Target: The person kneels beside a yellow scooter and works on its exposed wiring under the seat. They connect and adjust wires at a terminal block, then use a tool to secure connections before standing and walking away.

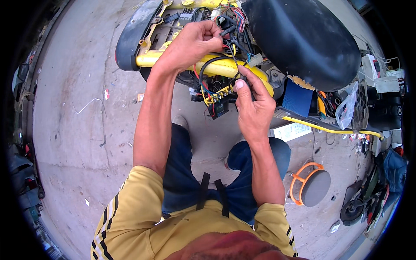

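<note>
Over the yellow frame tube [210, 66] of an electric scooter, my left hand [195, 43] is closed in a pinch at a black sleeved cable end [227, 31]. Its fingertips partly hide what they grip. Lower and to the right, my right hand [255, 102] pinches a thin dark wire [234, 53] between thumb and forefinger. Beside it, below the tube, hangs a black box with a row of yellow-sided terminals [219, 96] and red and blue wires. A pale multi-pin plug [254, 60] lies near my right fingertips. Multicoloured wires [237, 16] bunch up behind my left hand.
The large black seat [303, 39] is tipped up at the right. A blue panel [298, 100] and a clear plastic bag [346, 108] sit below it. On the concrete floor stand an orange-framed stool [314, 186] and a white box [290, 131]. Clutter lines both sides.
</note>
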Demonstrator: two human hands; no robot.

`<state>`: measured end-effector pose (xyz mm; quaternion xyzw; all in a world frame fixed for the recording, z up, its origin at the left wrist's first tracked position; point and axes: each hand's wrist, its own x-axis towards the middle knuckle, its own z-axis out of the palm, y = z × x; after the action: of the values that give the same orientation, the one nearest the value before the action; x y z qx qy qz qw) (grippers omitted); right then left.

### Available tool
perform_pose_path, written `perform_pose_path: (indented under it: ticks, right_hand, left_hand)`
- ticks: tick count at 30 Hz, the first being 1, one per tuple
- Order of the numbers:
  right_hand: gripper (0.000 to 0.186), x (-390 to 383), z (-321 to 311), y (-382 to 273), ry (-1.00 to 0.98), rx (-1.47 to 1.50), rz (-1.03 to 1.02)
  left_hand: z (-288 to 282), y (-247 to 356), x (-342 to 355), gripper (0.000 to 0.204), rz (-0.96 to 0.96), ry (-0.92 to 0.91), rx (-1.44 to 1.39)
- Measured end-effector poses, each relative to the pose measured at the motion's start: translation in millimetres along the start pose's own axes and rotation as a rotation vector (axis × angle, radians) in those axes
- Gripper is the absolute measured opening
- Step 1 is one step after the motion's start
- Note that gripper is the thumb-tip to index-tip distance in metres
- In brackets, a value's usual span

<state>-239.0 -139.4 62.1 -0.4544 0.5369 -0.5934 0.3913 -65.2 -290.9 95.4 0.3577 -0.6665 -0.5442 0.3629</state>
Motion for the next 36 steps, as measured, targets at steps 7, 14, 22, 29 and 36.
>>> perform_pose_path:
  ticks: [7, 14, 22, 29, 36]
  right_hand:
    - [0.032, 12, -5, 6, 0.008, -0.279, -0.492]
    - [0.037, 10, -8, 3, 0.032, -0.555, -0.635]
    - [0.036, 3, -24, -6, 0.057, -0.674, -0.594]
    - [0.036, 2, -25, -3, 0.019, -0.727, -0.502]
    - [0.031, 6, -26, -10, 0.126, -0.56, -0.467]
  left_hand:
    - [2, 0, 0, 0.005, 0.002, 0.043, -0.063]
    - [4, 6, 0, 0.011, -0.029, 0.061, -0.078]
    - [4, 0, 1, 0.01, 0.033, 0.12, -0.044]
    - [11, 7, 3, 0.011, -0.028, 0.182, -0.076]
    - [4, 8, -3, 0.024, 0.027, 0.045, -0.059]
